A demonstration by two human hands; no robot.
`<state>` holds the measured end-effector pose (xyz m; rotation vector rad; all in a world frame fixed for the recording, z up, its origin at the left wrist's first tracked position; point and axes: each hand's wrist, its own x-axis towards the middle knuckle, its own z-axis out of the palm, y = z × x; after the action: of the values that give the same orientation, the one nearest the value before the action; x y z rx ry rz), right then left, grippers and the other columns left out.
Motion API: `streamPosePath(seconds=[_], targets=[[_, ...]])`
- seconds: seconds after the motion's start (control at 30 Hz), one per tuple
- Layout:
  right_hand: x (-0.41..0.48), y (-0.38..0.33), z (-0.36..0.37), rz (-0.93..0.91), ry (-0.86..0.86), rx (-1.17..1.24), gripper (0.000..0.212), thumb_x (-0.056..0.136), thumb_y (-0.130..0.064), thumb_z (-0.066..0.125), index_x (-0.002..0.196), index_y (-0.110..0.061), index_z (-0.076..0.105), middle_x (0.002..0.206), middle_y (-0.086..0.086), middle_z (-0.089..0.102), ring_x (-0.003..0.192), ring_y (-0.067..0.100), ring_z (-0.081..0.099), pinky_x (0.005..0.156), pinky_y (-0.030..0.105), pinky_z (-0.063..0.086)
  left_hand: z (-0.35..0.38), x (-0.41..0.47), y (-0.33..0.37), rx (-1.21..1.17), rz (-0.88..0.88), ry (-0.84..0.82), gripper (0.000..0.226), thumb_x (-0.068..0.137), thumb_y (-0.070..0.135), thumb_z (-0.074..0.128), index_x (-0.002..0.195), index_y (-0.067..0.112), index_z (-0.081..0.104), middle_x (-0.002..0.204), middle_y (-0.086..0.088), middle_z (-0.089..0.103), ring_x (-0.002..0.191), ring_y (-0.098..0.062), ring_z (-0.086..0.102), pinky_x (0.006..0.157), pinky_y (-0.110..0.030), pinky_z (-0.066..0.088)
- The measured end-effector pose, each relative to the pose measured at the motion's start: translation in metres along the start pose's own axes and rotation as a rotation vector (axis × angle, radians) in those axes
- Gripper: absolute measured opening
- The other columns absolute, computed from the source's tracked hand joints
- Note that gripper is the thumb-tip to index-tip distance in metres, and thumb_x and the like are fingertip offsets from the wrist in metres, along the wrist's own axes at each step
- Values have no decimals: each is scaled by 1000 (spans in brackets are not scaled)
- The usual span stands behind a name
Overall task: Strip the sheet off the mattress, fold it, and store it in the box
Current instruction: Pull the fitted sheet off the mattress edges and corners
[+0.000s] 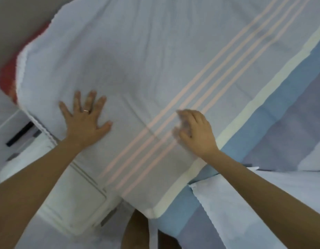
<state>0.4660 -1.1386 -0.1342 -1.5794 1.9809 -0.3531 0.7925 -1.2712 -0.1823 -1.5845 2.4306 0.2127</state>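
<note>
Far left, something red [6, 78] peeks out from under the sheet's frilled edge, and below it stands white furniture [20, 133] with a dark slot or handle. Low down there is a white case [74, 194] with seams running round it. That may be the box, but I can't be sure.

Now the left hand [83, 123]: flat, fingers spread wide, palm pressing on the sheet [137, 60] near its left edge. The sheet lies as a neat doubled panel with straight edges and a squared corner at the bottom, its pink stripes [173, 126] running diagonally. By my reading the stripping is done and the folding is under way, at a smoothing stage. More folds look needed before it fits any box, and the storing hasn't begun.

The right hand [197, 133] sits over the stripes and it's blurred. The fingers look bent, but whether they pinch cloth or merely brush it I cannot tell.

To the right, the sheet's pale border ends and the bed [281, 132] shows in blue and lilac bands, carrying the sheet. At lower right another pale cloth [263, 194] drapes across, under the right forearm. At top left there's a plain grey wall [20, 24].
</note>
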Motion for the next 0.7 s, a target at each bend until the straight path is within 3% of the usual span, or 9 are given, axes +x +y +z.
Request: streamPosePath(seconds=[0.13, 0.2, 0.3, 0.37, 0.4, 0.47, 0.6, 0.63, 0.7], targets=[[9, -48, 51, 274, -174, -264, 77, 90, -65, 30, 150, -37, -9, 159, -2, -17, 145, 30, -14, 110, 63, -8, -6, -29, -10, -268, -317, -13, 72, 85, 61, 41, 148, 33, 18, 158, -4, 5, 144, -34, -7, 106, -66, -3], [-22, -92, 95, 150, -313, -304, 88, 84, -72, 26, 140, -37, -32, 148, -1, -39, 141, 32, -27, 104, 65, -17, -7, -42, -5, -501, -494, 102, 72, 87, 47, 58, 147, 25, 24, 156, -12, 6, 143, -35, -1, 113, -54, 5], [-80, -144, 141, -52, -563, -261, 103, 83, -64, 46, 135, -37, -39, 139, -4, -51, 135, 30, -38, 105, 58, -25, -5, -61, -3, -920, -1031, 188, 90, 78, 43, 71, 148, 17, 19, 155, -15, 3, 141, -36, 9, 115, -42, 20], [-100, -161, 148, -170, -578, -280, 101, 81, -52, 59, 149, -33, -13, 155, -2, -28, 143, 30, -20, 114, 54, -8, 2, -75, -7, -1146, -1299, 72, 110, 71, 50, 76, 150, 15, 8, 156, -14, 4, 141, -33, 16, 114, -45, 25], [-103, -164, 147, -194, -496, -276, 90, 81, -46, 63, 151, -27, 11, 160, 3, 1, 146, 31, 6, 115, 51, 13, 6, -79, -9, -1283, -1348, 69, 118, 67, 51, 79, 151, 13, 4, 156, -12, 11, 140, -30, 23, 113, -44, 29], [-99, -170, 137, -115, -351, -215, 64, 82, -39, 65, 136, -15, 40, 136, 7, 45, 119, 28, 50, 91, 39, 43, 13, -85, -15, -1543, -1329, 139, 112, 67, 43, 82, 148, 8, 13, 148, -10, 34, 130, -23, 42, 107, -39, 38], [-70, -169, 119, 92, -468, -193, 43, 90, -44, 56, 118, -13, 46, 111, 4, 58, 102, 25, 58, 72, 29, 35, 19, -84, -22, -1388, -1272, 294, 37, 79, 30, 75, 102, 10, 53, 105, -4, 55, 89, -17, 53, 80, -25, 46], [-65, -170, 119, 79, -484, -222, 39, 91, -46, 55, 111, -13, 49, 106, 4, 61, 100, 25, 59, 71, 28, 35, 20, -86, -28, -1314, -1272, 366, 25, 83, 27, 70, 79, 15, 49, 88, -3, 52, 80, -16, 48, 72, -25, 43], [-58, -174, 122, 54, -490, -249, 39, 90, -50, 54, 104, -14, 53, 99, 4, 63, 97, 25, 60, 73, 30, 38, 24, -90, -40, -1246, -1247, 494, 44, 90, 17, 58, 61, 20, 26, 64, 2, 35, 65, -15, 37, 61, -23, 36]])
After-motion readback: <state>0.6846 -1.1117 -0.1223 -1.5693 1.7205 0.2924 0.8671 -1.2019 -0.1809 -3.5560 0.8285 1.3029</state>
